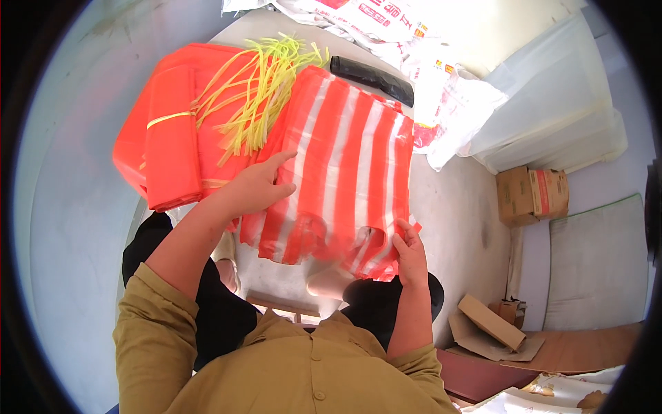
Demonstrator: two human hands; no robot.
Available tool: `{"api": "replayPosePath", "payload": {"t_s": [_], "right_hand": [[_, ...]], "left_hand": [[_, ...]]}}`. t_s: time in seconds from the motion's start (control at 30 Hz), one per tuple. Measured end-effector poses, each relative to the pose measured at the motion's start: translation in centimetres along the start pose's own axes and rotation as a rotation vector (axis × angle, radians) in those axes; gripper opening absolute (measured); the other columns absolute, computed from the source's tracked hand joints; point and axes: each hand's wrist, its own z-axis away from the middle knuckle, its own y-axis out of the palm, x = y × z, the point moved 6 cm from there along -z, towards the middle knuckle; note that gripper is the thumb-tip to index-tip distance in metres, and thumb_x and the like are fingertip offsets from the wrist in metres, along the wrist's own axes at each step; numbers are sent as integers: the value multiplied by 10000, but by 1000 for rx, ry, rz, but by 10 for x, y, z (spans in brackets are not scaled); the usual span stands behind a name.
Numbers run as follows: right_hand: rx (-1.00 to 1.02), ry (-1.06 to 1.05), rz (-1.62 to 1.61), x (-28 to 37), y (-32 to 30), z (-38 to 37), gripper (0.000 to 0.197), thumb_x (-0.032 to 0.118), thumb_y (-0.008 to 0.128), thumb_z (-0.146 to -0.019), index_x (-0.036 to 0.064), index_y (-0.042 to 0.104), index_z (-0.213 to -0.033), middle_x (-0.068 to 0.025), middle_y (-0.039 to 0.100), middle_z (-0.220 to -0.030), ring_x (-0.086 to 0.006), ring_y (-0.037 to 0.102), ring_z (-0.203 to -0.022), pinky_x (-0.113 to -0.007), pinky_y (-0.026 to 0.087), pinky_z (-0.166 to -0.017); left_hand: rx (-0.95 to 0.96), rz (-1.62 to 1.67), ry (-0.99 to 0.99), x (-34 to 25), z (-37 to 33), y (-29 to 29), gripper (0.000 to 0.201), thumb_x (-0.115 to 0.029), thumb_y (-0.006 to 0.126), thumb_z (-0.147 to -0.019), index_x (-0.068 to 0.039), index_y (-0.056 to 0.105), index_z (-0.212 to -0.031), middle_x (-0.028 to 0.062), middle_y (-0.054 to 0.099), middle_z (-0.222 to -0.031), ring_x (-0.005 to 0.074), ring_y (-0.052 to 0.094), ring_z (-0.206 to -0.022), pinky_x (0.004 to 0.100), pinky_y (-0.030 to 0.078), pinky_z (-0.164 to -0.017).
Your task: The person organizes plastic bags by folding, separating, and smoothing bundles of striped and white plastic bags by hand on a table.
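Note:
A stack of red-and-white striped plastic bags [348, 148] lies in front of me, its near edge hanging loose and wavy. My left hand [252, 188] rests at the stack's left side, index finger and thumb spread apart, with nothing visibly gripped. At the near right corner, my right hand [411, 254] pinches the edge of a striped bag between thumb and fingers. Left of the stack sits a red plastic bundle [224, 76]. Against it leans a folded red roll [172, 148] tied with a yellow band. A bunch of yellow strips [265, 90] drapes over the bundle.
Behind the stack lies a black plastic roll [372, 79]. White printed sacks [441, 90] are heaped at the back right. On the right are a cardboard box [531, 196], a grey panel [598, 262] and flattened cardboard [489, 331]. My knees are under the near edge.

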Motion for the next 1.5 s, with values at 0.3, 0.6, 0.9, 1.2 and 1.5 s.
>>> {"api": "replayPosePath", "payload": {"t_s": [0.3,0.6,0.9,1.2,1.5], "right_hand": [[20,12,105,-21,-15,2,408,39,558,-1007,-11,525,-1411,-115,624,-1314,-182,609,-1179,-324,492,-1027],[202,31,218,-35,-27,28,381,61,584,-1000,6,574,-1377,-93,691,-1183,-154,670,-1032,-292,543,-908],[376,331,562,-11,-54,63,244,211,663,-970,-1,730,-1072,-69,720,-906,-138,688,-765,-266,552,-710],[-45,-582,1041,36,24,18,584,154,683,-913,35,493,-1452,-210,446,-1512,-339,436,-1402,-431,393,-1135],[-63,-466,1122,8,33,-19,717,201,669,-877,67,413,-1533,-275,164,-1657,-475,264,-1484,-502,285,-1196]], "left_hand": [[222,-46,43,17,16,10,713,-147,659,-922,-145,378,-1577,123,640,-1029,173,610,-917,320,507,-842],[254,137,-9,31,26,18,706,-16,670,-876,-133,453,-1538,61,644,-1005,127,596,-872,302,510,-784],[1,-208,4,9,21,-11,743,-209,746,-860,-122,442,-1533,154,651,-961,242,647,-910,367,528,-823],[-234,-571,284,-7,11,36,875,-384,841,-750,-207,465,-1519,249,254,-1609,513,178,-1499,623,292,-1167],[-136,-642,251,5,-9,50,893,-404,818,-771,-237,421,-1553,237,130,-1672,549,142,-1507,631,291,-1173]]}}
